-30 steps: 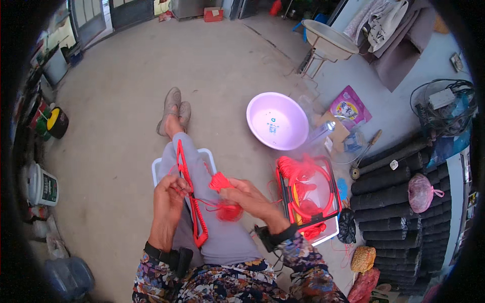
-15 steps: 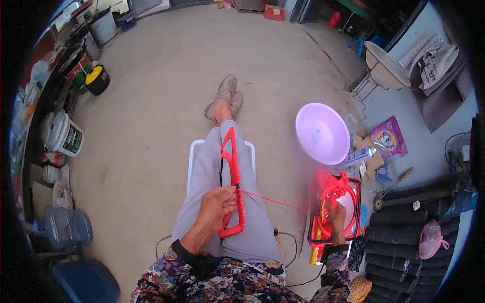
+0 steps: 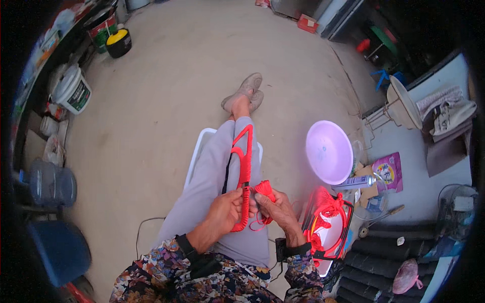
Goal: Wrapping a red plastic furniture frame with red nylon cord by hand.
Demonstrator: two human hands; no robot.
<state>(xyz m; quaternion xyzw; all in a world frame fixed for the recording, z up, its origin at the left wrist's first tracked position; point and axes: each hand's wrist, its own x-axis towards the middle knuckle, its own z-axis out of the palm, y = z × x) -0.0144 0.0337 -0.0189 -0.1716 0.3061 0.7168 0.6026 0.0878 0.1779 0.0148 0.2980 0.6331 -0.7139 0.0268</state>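
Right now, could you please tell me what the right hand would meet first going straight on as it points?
The right hand, holding red cord, would probably meet the red-wrapped frame first, though depth is unclear.

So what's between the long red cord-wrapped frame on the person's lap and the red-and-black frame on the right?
The person's right hand, holding a bundle of bright red cord; the head view shows this.

head cam, l of fisheye pair, looks down & fwd over wearer's lap (image 3: 240,248); l hand (image 3: 221,211) & r hand (image 3: 283,212) close up, floor (image 3: 166,91) farther off.
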